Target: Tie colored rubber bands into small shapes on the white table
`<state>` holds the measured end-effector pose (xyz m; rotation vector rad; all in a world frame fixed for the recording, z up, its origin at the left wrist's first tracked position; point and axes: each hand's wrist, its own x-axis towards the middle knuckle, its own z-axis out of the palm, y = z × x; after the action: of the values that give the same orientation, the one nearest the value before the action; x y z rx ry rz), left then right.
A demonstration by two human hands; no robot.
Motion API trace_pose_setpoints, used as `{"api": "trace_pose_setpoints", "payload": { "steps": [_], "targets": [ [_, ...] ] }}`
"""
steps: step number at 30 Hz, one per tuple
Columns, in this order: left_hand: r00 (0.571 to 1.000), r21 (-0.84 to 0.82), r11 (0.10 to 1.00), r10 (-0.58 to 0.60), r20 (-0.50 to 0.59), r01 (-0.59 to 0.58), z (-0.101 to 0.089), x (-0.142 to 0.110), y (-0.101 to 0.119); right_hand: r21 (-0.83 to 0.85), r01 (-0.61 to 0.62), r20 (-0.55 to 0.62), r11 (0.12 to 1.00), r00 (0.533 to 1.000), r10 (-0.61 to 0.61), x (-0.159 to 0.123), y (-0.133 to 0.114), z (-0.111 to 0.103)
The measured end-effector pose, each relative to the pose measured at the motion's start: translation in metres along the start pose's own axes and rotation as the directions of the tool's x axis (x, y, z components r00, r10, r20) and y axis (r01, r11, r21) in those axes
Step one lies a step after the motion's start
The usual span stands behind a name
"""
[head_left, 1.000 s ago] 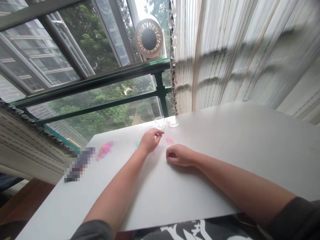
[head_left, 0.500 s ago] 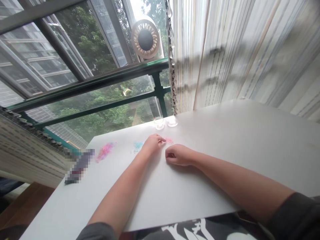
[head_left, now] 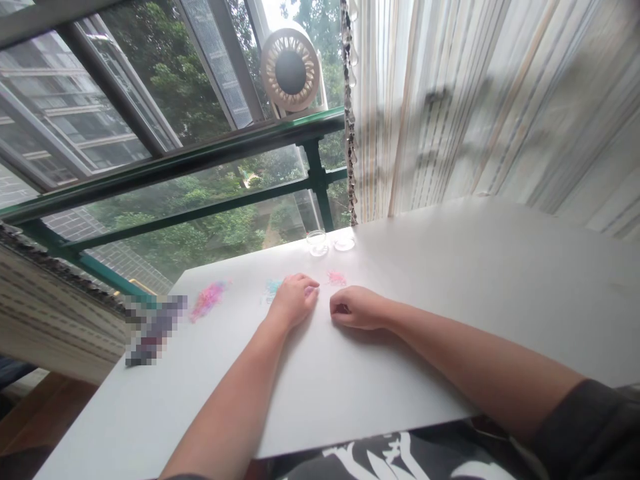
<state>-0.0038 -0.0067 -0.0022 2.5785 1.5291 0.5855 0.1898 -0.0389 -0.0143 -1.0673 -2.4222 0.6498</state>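
My left hand (head_left: 294, 298) is over the white table, fingers bent together at the tips. Whatever may be between them is too small to make out. It partly covers a patch of light-blue small pieces (head_left: 273, 287). Just beyond the fingertips lies a small scatter of pink pieces (head_left: 337, 277), apart from both hands. My right hand (head_left: 357, 308) rests on its side on the table, thumb and fingers curled into a loose ring; its inside is in shadow. A larger heap of mixed pink and multicoloured pieces (head_left: 208, 301) lies to the left.
Two clear round containers, one taller (head_left: 317, 244) and one shallow (head_left: 344, 242), stand at the table's (head_left: 410, 380) far edge. A blurred-out dark object (head_left: 157, 330) lies at the left edge. Behind are a green railing (head_left: 200, 217), a round fan (head_left: 291, 71) and a striped curtain (head_left: 425, 100).
My left hand has drawn back leftward from the pink pieces, its fingers curling in. My right hand has stayed in place. The view has shifted slightly.
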Motion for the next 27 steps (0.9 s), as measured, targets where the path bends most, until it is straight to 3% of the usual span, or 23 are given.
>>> {"api": "trace_pose_setpoints", "payload": {
  "steps": [12, 18, 22, 27],
  "targets": [
    [0.999, 0.107, 0.994, 0.039, -0.012, -0.038, 0.016, 0.007, 0.010, -0.023, 0.005, 0.005, 1.000, 1.000, -0.005, 0.000, 0.000, 0.001],
    [0.995, -0.014, 1.000, 0.009, -0.101, -0.010, -0.006, -0.006, 0.008, 0.010, -0.011, 0.004, 1.000, 1.000, 0.011, -0.001, 0.000, 0.000],
    [1.000, -0.204, 0.979, 0.002, -0.007, -0.004, -0.018, -0.027, 0.013, 0.080, -0.005, -0.011, 0.997, 1.000, 0.006, -0.001, 0.001, 0.000],
    [0.996, -0.292, 0.956, 0.029, 0.087, -0.002, -0.009, -0.037, 0.028, 0.109, -0.004, -0.062, 0.994, 0.998, 0.011, 0.000, 0.002, 0.002]
  ]
}}
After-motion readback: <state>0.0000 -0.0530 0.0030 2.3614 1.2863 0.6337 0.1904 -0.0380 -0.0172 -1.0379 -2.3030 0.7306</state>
